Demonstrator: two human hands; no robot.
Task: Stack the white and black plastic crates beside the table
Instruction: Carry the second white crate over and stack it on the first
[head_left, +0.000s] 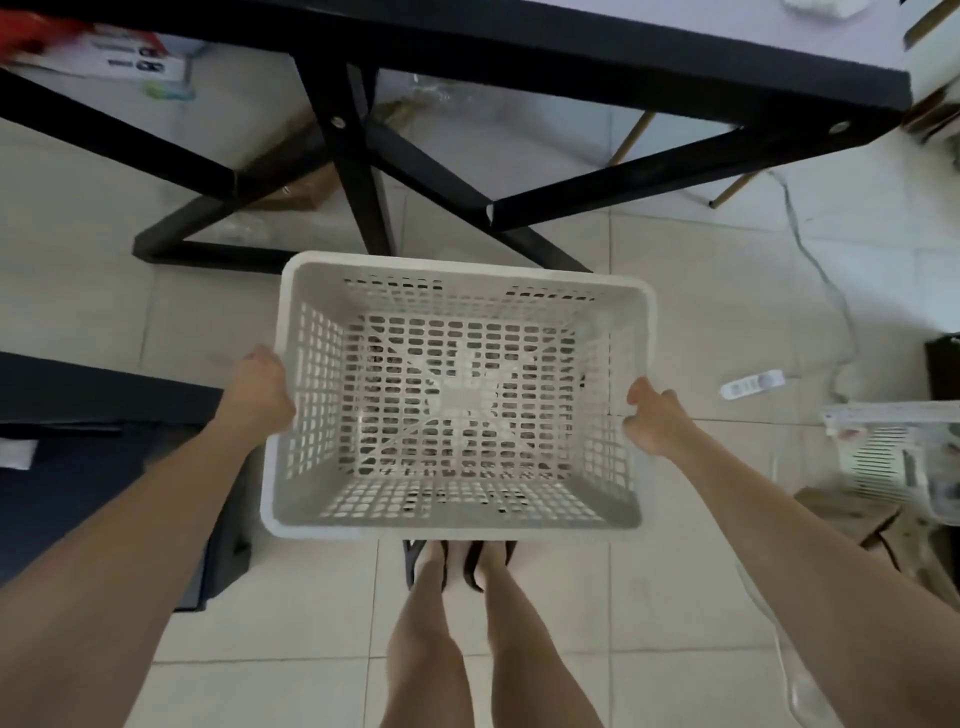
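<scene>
Closest in: bare legs and dark sandals on pale floor tiles. Just above, held level at both short ends: the white crate, left hand clamped over one rim, right hand hooked on the other, fingers curled around the edge. Carried clear of the floor, in front of the feet and short of the desk. Empty inside; rigid moulded plastic, walls and base perforated in a slotted grid, solid cross in the middle of the base, rounded rim. Something dark glimpsed through the slots, possibly the black crate, not certain. Best kept flat, squared corner to corner, then lowered straight so it nests without jamming. Further off: black X-braced steel legs and dark matte edge of the desk.
</scene>
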